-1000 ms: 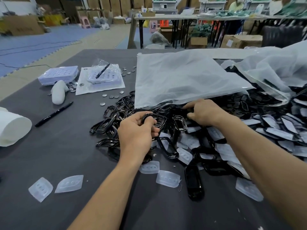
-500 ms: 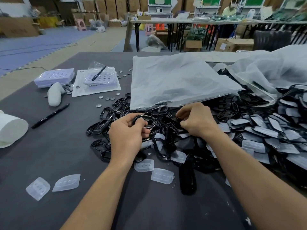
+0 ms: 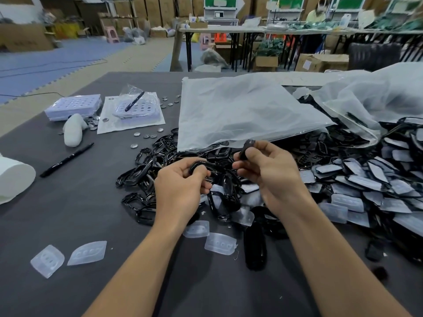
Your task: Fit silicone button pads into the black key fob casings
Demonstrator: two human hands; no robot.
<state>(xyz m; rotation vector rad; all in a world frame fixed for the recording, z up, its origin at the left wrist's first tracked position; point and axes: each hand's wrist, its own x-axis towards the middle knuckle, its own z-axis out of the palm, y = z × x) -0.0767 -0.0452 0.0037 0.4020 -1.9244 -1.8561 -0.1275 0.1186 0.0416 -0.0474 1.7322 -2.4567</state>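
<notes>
- Centrally, left hand [image 3: 180,191]: fingers curled round a black casing frame [image 3: 201,166], held just over the heap.
- Right hand [image 3: 272,177]: thumb and forefinger pinch a small dark part [image 3: 247,148], raised and tilted; what kind of part it is cannot be told.
- Loose casing frames [image 3: 146,165]: glossy black, tangled in a heap on the dark grey surface [image 3: 68,213], left of and beneath both hands.
- Silicone button pads, clear: one pair [image 3: 68,257] lying side by side at near left, well apart from the heap; a second pair [image 3: 209,236] just beside the left wrist, touching at one corner.
- Closed black fob shell [image 3: 255,248]: lying lengthwise between the forearms.
- Padded casings [image 3: 366,184]: a broad heap at right, pale pads facing up in black rims.
- Plastic bag [image 3: 240,110]: translucent, flat, behind the hands, its near edge overlapping the heap.
- Black pen [image 3: 66,160]: lying at an angle at left, near a white roll [image 3: 13,177].
- Coin cells [image 3: 146,135]: scattered beyond the frames.
</notes>
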